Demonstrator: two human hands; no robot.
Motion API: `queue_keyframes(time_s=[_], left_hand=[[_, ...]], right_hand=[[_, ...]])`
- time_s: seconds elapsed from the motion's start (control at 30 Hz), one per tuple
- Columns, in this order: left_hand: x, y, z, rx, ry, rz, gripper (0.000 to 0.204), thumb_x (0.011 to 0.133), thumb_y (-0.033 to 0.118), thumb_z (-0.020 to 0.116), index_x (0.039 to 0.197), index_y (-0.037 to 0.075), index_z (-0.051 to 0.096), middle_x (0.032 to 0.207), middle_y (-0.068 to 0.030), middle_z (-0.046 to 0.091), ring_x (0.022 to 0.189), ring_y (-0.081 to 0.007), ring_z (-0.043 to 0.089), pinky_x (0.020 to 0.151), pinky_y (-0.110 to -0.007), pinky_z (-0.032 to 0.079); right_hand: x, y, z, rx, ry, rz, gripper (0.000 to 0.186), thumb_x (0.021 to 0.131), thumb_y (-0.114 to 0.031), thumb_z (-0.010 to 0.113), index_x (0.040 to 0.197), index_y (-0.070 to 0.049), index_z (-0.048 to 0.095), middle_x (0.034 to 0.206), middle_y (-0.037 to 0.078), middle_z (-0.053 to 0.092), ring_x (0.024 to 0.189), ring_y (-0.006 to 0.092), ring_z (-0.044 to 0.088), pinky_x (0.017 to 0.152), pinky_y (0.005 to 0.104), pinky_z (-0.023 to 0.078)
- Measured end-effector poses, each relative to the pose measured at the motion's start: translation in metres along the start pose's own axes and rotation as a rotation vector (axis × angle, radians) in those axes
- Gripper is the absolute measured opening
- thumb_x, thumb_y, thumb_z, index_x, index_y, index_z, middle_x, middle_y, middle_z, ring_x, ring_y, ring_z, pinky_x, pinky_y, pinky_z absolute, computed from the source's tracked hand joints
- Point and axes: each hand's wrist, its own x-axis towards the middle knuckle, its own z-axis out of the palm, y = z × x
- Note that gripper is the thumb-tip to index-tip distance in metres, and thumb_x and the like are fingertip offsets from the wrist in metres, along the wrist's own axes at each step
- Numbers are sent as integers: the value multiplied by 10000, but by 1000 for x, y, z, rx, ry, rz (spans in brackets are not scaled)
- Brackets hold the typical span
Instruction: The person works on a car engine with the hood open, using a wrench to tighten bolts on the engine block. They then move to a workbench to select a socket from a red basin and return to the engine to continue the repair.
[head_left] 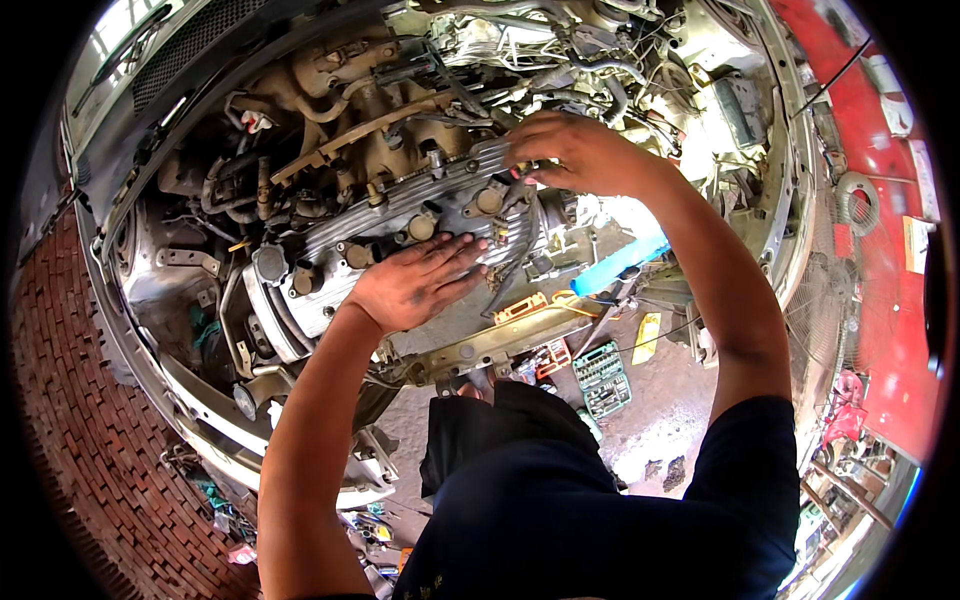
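A car's engine bay lies before me, with a long silver valve cover (318, 318) running slantwise across it. Several round-topped tan plugs (419, 228) stand in a row along the cover, and a round cap (270, 263) sits at its left end. My left hand (425, 282) rests flat on the cover's near side, fingers stretched out just below the plugs. At the cover's far right end, my right hand (565, 152) has its fingers bent and pinched beside a dark hose (525, 245); what lies between the fingertips is hidden.
Brown manifold pipes (385, 135) and loose wiring (505, 40) fill the bay's far side. A bright blue long object (620, 265) and a yellow-orange piece (520, 308) lie near the front crossmember (450, 358). An open green socket set (602, 380) is on the floor.
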Motion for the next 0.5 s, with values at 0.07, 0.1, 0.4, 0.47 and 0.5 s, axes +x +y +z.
queue_keyframes(time_s=[0.07,0.1,0.4,0.47,0.5], left_hand=[[2,1,-2,52,-59,-22,841,768,345,708,1577,179,551,1712,-72,435,1554,-254,451,1289,-381,388],[-1,3,1,65,-61,-37,850,755,351,724,1575,204,552,1708,-51,442,1550,-242,456,1288,-376,390],[4,4,3,88,-40,-35,839,754,325,751,1562,198,564,1695,-60,461,1527,-241,485,1280,-388,400],[-1,5,1,104,-50,-45,840,754,328,749,1562,191,563,1696,-66,460,1525,-244,487,1279,-390,401],[0,7,0,116,-58,-39,841,755,332,747,1562,184,563,1697,-72,458,1524,-248,489,1278,-391,402]], right_hand=[[10,7,-2,-12,-1,-91,284,973,-243,753,1212,-91,761,1241,96,733,1286,318,622,1102,468,518],[17,5,-2,-7,0,-91,284,973,-243,753,1212,-91,761,1241,96,733,1286,318,622,1102,468,518],[18,-3,-14,150,-2,91,587,932,-307,782,1462,-99,638,1381,113,668,1352,324,600,1131,442,501],[3,-14,-5,145,289,200,507,980,-353,757,1396,-86,643,1341,146,678,1245,296,679,1051,438,550],[-9,-23,-5,287,297,404,452,991,-347,750,1345,-80,662,1270,147,706,1170,284,706,1014,425,560]])
